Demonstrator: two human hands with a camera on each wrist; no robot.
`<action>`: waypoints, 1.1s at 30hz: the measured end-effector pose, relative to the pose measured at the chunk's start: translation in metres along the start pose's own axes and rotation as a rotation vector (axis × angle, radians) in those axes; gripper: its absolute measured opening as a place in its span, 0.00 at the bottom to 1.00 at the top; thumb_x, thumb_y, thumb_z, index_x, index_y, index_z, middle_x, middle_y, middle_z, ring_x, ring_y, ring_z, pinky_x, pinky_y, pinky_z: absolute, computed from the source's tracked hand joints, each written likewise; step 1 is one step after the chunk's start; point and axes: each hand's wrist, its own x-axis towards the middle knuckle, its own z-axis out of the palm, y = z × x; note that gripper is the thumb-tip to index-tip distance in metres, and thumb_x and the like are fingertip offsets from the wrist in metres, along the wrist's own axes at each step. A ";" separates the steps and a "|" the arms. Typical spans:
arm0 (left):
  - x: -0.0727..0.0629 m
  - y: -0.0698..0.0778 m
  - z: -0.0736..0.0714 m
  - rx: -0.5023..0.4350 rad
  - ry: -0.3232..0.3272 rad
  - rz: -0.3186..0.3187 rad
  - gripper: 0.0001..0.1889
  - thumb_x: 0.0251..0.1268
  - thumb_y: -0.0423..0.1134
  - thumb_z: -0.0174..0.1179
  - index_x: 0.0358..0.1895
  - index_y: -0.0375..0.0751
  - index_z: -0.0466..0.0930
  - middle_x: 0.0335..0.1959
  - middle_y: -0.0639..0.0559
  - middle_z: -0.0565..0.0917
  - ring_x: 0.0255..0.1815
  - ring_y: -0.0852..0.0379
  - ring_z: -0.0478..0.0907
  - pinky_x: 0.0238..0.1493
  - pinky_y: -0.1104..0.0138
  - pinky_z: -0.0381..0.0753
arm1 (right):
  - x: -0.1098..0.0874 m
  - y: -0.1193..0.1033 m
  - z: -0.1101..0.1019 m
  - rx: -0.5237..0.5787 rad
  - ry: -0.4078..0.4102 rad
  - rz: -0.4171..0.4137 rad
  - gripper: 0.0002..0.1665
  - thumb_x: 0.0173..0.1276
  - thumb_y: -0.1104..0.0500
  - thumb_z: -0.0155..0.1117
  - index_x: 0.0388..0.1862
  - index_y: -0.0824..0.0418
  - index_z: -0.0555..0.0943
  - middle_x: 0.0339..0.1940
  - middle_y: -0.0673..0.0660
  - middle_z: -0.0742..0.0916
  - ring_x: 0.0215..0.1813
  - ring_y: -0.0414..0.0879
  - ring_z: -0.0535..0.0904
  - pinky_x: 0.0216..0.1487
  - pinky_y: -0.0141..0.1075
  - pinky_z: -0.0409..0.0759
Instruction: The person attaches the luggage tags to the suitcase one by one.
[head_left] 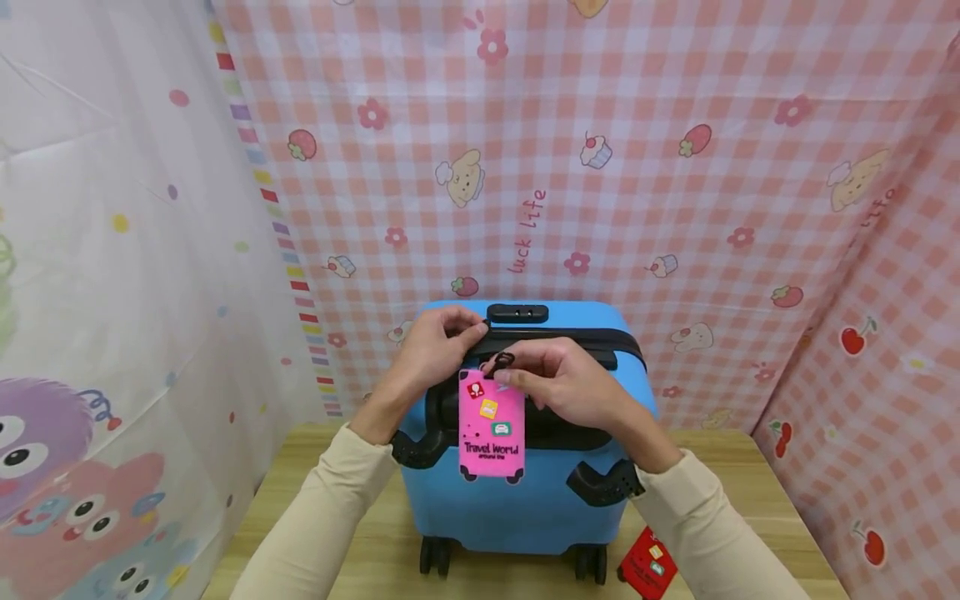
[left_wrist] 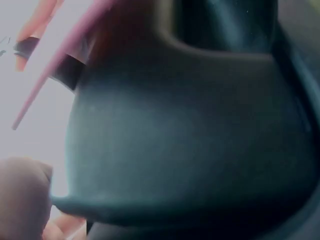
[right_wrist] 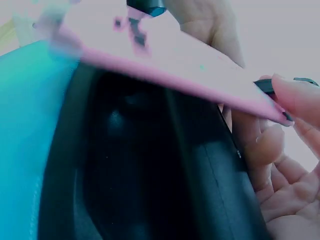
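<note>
The pink luggage tag [head_left: 491, 446] hangs in front of the blue suitcase [head_left: 525, 508], its black strap [head_left: 501, 362] pinched between right-hand [head_left: 573, 387] thumb and fingers; the left hand [head_left: 435, 346] has thumb and forefinger together on what looks like the strap end [head_left: 486, 323], beside the black handle [head_left: 604, 358]. The tag should be light, bendy and hard to break, best steadied by its top edge; the thin strap may slip or twist. The suitcase stands upright on wheels, with the gingham curtain [head_left: 637, 208] behind, desk [head_left: 300, 492] to either side, and a red luggage tag [head_left: 651, 567] near its right wheels
</note>
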 end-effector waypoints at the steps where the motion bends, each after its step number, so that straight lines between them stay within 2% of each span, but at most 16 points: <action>1: 0.001 0.000 0.000 -0.016 0.012 0.003 0.09 0.72 0.41 0.59 0.46 0.42 0.84 0.39 0.48 0.86 0.40 0.53 0.78 0.41 0.64 0.76 | 0.000 0.000 0.000 -0.007 0.006 -0.002 0.12 0.74 0.63 0.59 0.52 0.62 0.84 0.40 0.56 0.87 0.23 0.47 0.73 0.26 0.34 0.74; 6: 0.002 -0.004 -0.001 -0.113 0.044 0.063 0.08 0.75 0.41 0.55 0.48 0.43 0.79 0.39 0.47 0.88 0.38 0.52 0.82 0.41 0.64 0.78 | -0.002 0.001 0.002 -0.059 0.041 0.006 0.12 0.73 0.63 0.60 0.51 0.60 0.85 0.44 0.56 0.84 0.22 0.48 0.73 0.25 0.35 0.76; 10: 0.002 -0.009 -0.002 -0.170 0.004 0.131 0.09 0.76 0.42 0.53 0.50 0.44 0.76 0.39 0.48 0.89 0.36 0.53 0.82 0.39 0.65 0.79 | -0.003 0.002 0.004 -0.081 0.068 0.025 0.13 0.73 0.62 0.60 0.53 0.59 0.85 0.44 0.56 0.83 0.22 0.48 0.74 0.23 0.35 0.75; 14: 0.001 -0.014 -0.003 -0.198 -0.031 0.192 0.08 0.74 0.40 0.57 0.51 0.44 0.77 0.41 0.50 0.89 0.40 0.55 0.83 0.42 0.65 0.79 | -0.003 0.001 0.005 -0.084 0.094 0.036 0.13 0.73 0.62 0.61 0.53 0.59 0.86 0.44 0.56 0.86 0.21 0.48 0.74 0.23 0.35 0.75; 17: 0.001 -0.016 -0.004 -0.210 -0.054 0.210 0.08 0.72 0.38 0.59 0.50 0.45 0.78 0.42 0.52 0.89 0.44 0.56 0.84 0.45 0.64 0.80 | -0.002 0.000 0.007 -0.076 0.116 0.042 0.13 0.72 0.62 0.62 0.53 0.59 0.86 0.43 0.56 0.87 0.21 0.48 0.74 0.23 0.36 0.76; 22: -0.001 -0.019 -0.007 -0.265 -0.095 0.214 0.06 0.72 0.37 0.59 0.47 0.42 0.78 0.45 0.49 0.89 0.42 0.54 0.85 0.41 0.65 0.82 | -0.002 -0.001 0.014 -0.085 0.193 0.042 0.12 0.71 0.60 0.64 0.51 0.57 0.87 0.42 0.54 0.88 0.19 0.49 0.74 0.22 0.36 0.75; 25: -0.001 -0.021 -0.008 -0.283 -0.095 0.228 0.06 0.72 0.36 0.59 0.47 0.41 0.79 0.45 0.47 0.89 0.40 0.54 0.85 0.38 0.66 0.82 | -0.002 -0.001 0.019 -0.141 0.248 0.004 0.12 0.70 0.59 0.65 0.50 0.56 0.88 0.44 0.52 0.89 0.26 0.45 0.78 0.27 0.35 0.78; 29: -0.001 -0.023 -0.008 -0.290 -0.083 0.250 0.06 0.72 0.35 0.59 0.47 0.41 0.80 0.44 0.47 0.89 0.41 0.54 0.85 0.39 0.67 0.83 | -0.002 -0.003 0.025 -0.253 0.304 -0.083 0.12 0.69 0.61 0.67 0.49 0.56 0.88 0.44 0.50 0.89 0.33 0.39 0.80 0.31 0.32 0.78; 31: 0.000 -0.023 -0.008 -0.297 -0.082 0.268 0.06 0.71 0.35 0.59 0.47 0.40 0.81 0.44 0.46 0.89 0.42 0.54 0.85 0.40 0.67 0.83 | -0.002 -0.006 0.027 -0.328 0.314 -0.139 0.12 0.67 0.63 0.68 0.48 0.57 0.88 0.42 0.51 0.89 0.30 0.39 0.78 0.29 0.33 0.76; 33: 0.000 -0.023 -0.008 -0.295 -0.080 0.286 0.06 0.71 0.35 0.59 0.47 0.40 0.81 0.44 0.46 0.89 0.43 0.54 0.85 0.42 0.66 0.82 | -0.001 -0.008 0.030 -0.424 0.328 -0.197 0.11 0.66 0.63 0.69 0.46 0.58 0.89 0.42 0.52 0.89 0.33 0.41 0.78 0.31 0.34 0.77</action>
